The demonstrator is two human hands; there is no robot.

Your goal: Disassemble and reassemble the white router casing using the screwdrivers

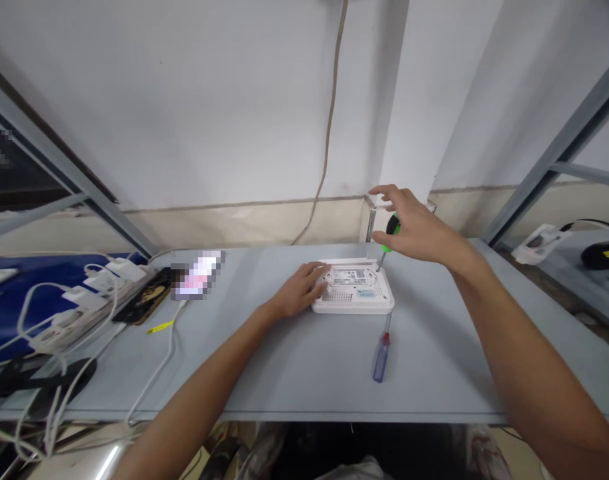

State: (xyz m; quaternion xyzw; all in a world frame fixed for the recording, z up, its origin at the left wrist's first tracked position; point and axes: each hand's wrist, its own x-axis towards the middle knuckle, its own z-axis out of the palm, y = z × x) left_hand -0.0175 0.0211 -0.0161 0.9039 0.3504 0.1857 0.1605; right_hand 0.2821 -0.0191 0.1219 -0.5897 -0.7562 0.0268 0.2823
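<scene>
A white router-like box (pixel 354 303) lies on the desk with its vented, labelled underside up. My left hand (pixel 304 288) rests on its left end, fingers stretched over the surface. Above the box's far right corner, my right hand (pixel 409 227) holds a green-and-black screwdriver (pixel 393 225), its thumb and forefinger spread apart. The handle is partly hidden by the hand, and the slightly tilted shaft reaches down to the corner. Another screwdriver with a clear purple handle (pixel 381 360) lies in front of the box, its tip towards the box.
Left on the desk (pixel 294 373) are a lit phone (pixel 199 275) on a white cable, a dark phone-shaped object (pixel 147 297), and a power strip with several white chargers (pixel 87 297). Metal frame posts (pixel 554 157) stand at both sides. A cable (pixel 330 120) hangs down the wall.
</scene>
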